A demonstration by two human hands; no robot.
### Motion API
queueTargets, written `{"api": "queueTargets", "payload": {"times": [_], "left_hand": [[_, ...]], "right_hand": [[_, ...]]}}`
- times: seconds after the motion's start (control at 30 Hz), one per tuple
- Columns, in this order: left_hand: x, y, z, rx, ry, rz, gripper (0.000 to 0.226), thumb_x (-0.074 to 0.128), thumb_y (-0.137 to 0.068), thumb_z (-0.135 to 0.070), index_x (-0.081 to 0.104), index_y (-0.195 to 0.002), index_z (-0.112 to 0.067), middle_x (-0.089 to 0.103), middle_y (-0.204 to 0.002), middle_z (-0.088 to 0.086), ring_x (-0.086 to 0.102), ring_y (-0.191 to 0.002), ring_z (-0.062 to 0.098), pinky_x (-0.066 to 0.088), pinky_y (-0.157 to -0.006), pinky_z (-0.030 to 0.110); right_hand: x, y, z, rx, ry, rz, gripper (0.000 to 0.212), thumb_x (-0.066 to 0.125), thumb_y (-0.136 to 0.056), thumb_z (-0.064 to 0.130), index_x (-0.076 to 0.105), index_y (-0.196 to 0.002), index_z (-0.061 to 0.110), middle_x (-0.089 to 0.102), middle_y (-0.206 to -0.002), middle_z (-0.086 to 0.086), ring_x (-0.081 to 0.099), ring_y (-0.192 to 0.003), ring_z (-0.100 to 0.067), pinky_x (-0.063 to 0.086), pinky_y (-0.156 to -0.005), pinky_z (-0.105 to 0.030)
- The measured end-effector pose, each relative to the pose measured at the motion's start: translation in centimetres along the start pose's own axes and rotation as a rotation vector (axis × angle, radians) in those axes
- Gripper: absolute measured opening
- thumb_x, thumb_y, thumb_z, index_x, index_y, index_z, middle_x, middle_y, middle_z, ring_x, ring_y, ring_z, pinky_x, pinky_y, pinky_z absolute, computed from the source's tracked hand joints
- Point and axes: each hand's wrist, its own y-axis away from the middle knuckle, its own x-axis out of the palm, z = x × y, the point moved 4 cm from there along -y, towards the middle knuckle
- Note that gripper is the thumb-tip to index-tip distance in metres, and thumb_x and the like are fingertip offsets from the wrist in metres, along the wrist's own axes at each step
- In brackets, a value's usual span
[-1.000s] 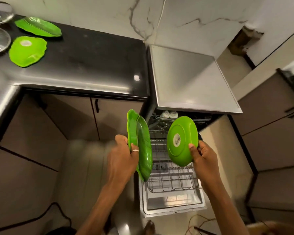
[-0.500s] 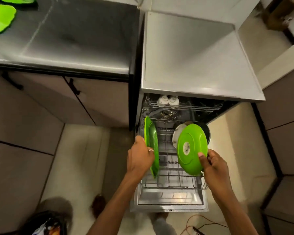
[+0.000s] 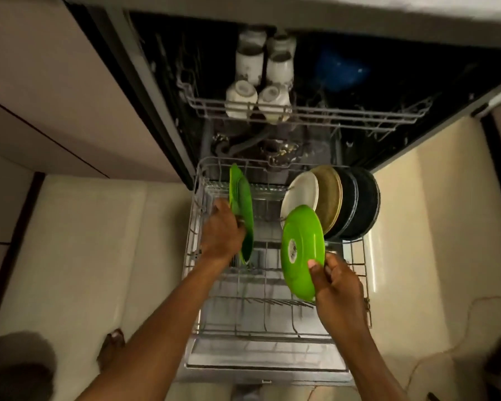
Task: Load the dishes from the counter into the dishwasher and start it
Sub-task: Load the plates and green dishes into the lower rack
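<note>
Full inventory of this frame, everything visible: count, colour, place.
lower rack: 1, grey wire, pulled out
upper rack: 1, grey wire, inside tub
dishwasher door: 1, grey, open flat
leaf-shaped dish: 1, green, on edge, lower rack's left side
round plate: 1, green, held above lower rack's right
upright plates: about 4; white, tan, black; lower rack right
cups: 4, white, upper rack
blurred item: 1, blue, upper rack back
left hand: 1, grips leaf-shaped dish
right hand: 1, fingers pinch round plate's rim
</note>
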Motion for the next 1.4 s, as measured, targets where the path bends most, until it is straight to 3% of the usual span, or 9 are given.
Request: {"api": "queueTargets", "payload": {"times": [0.1,0.17,0.23,0.57,0.7,0.87,1.0,1.2,1.4], "left_hand": [[2.7,-2.2,0.0,0.056,-0.015,-0.046,0.032,0.064,-0.094,-0.014,0.042,-0.115,-0.003,0.060,-0.092,0.010,0.055,-0.073,0.021,0.043,-0.059,0.029],[3.8,-3.3,0.0,0.080,-0.019,-0.073,0.033,0.064,-0.096,-0.015,0.044,-0.117,-0.001,0.057,-0.089,0.006,0.052,-0.070,0.015,0.034,-0.048,0.016],[4.9,-4.1,-0.1,0.104,-0.042,-0.083,0.034,0.064,-0.096,-0.017,0.044,-0.118,0.000,0.056,-0.087,0.005,0.053,-0.068,0.016,0.034,-0.043,0.017],[8.9,-6.6,0.5,0.161,-0.093,-0.046,0.040,0.063,-0.096,-0.021,0.042,-0.123,-0.001,0.068,-0.103,0.018,0.072,-0.087,0.032,0.052,-0.067,0.030],[10.0,-7.0,0.2,0.149,-0.114,-0.024,0.041,0.061,-0.096,-0.020,0.041,-0.125,0.000,0.066,-0.111,0.021,0.069,-0.093,0.035,0.044,-0.068,0.031],[12.0,-6.7,0.1,0.114,-0.049,0.049,0.030,0.056,-0.096,-0.019,0.038,-0.117,-0.006,0.065,-0.106,0.022,0.069,-0.088,0.039,0.055,-0.070,0.044],[13.7,-6.7,0.6,0.089,-0.032,0.139,0.034,0.058,-0.095,-0.019,0.037,-0.118,-0.005,0.064,-0.112,0.024,0.067,-0.093,0.043,0.050,-0.069,0.042],[14.9,-9.3,-0.2,-0.029,-0.091,0.280,0.035,0.048,-0.102,-0.023,0.035,-0.129,-0.006,0.062,-0.124,0.025,0.063,-0.110,0.044,0.048,-0.087,0.046],[14.5,-9.9,0.1,0.022,-0.170,0.311,0.044,0.047,-0.104,-0.040,0.035,-0.130,-0.006,0.062,-0.125,0.025,0.062,-0.109,0.045,0.047,-0.081,0.043]], "right_hand": [[1.0,-1.0,-1.5,0.016,-0.123,0.028,0.011,0.057,-0.101,0.017,0.063,-0.094,0.021,0.067,-0.082,0.003,0.061,-0.070,0.001,0.048,-0.058,-0.014],[1.4,-1.4,-2.3,0.023,-0.131,0.038,0.018,0.058,-0.101,0.013,0.061,-0.084,0.019,0.064,-0.074,0.003,0.056,-0.061,0.002,0.043,-0.052,-0.013],[1.8,-1.8,-3.2,0.039,-0.136,0.046,0.022,0.058,-0.100,0.014,0.058,-0.079,0.018,0.062,-0.069,0.002,0.053,-0.058,0.000,0.041,-0.051,-0.017],[3.0,-3.4,-5.2,0.068,-0.180,0.072,0.020,0.058,-0.100,0.016,0.059,-0.080,0.015,0.061,-0.067,-0.005,0.047,-0.055,-0.010,0.043,-0.051,-0.035],[3.3,-4.2,-5.4,0.059,-0.194,0.071,0.016,0.058,-0.101,0.018,0.062,-0.085,0.013,0.065,-0.076,-0.012,0.058,-0.068,-0.033,0.050,-0.059,-0.045],[3.6,-5.5,-5.1,0.013,-0.128,0.055,0.017,0.058,-0.101,0.019,0.061,-0.084,0.016,0.065,-0.072,-0.006,0.056,-0.059,-0.012,0.045,-0.053,-0.025],[3.8,-6.3,-5.3,0.030,-0.154,0.055,0.010,0.057,-0.101,0.022,0.065,-0.096,0.017,0.071,-0.083,-0.005,0.067,-0.073,-0.023,0.056,-0.064,-0.042],[3.5,-6.4,-5.9,0.025,-0.126,0.042,0.015,0.058,-0.101,0.022,0.064,-0.089,0.015,0.067,-0.076,-0.006,0.059,-0.061,-0.016,0.050,-0.058,-0.034],[3.4,-5.9,-6.6,0.061,-0.113,0.029,0.021,0.059,-0.100,0.020,0.059,-0.081,0.012,0.063,-0.072,-0.014,0.048,-0.054,-0.011,0.044,-0.051,-0.033]]}}
